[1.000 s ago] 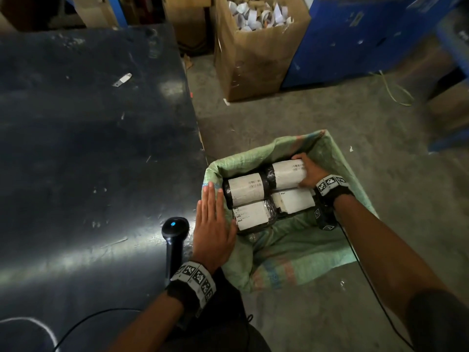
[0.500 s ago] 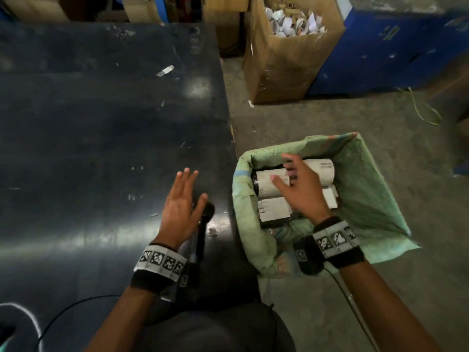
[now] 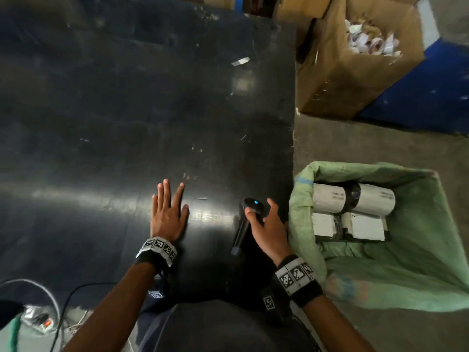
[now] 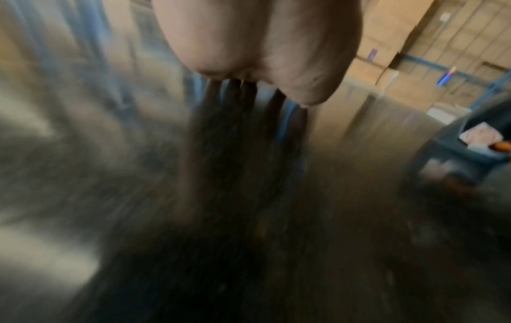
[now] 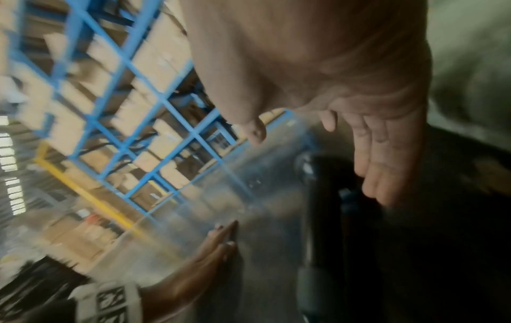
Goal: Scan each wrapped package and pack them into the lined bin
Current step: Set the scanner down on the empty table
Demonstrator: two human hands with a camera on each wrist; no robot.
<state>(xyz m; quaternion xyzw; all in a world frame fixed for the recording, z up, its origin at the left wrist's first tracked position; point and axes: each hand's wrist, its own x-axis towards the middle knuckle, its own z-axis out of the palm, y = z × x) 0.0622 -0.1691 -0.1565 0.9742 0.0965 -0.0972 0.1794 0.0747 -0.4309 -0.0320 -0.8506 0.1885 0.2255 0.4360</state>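
Note:
Several wrapped packages (image 3: 330, 197) with white labels lie side by side in the green-lined bin (image 3: 431, 224), on the floor right of the black table (image 3: 127, 123). A black hand scanner (image 3: 250, 205) with a blue light lies on the table near its right edge. My right hand (image 3: 261, 212) is over the scanner, thumb on one side and fingers on the other. The right wrist view shows that hand (image 5: 318, 164) with straight fingers (image 5: 378, 174) above the scanner (image 5: 326, 207), not curled round it. My left hand (image 3: 168, 212) lies flat on the table, fingers spread, holding nothing.
A cardboard box (image 3: 342, 80) full of paper scraps stands on the floor behind the bin, beside a blue wall panel (image 3: 431, 92). A small scrap of tape (image 3: 240, 61) lies far back on the table. Cables (image 3: 63, 301) run at the lower left.
My right hand has left the packages in the bin and moved left to the scanner. My left hand has moved from the bin's rim onto the table left of the scanner.

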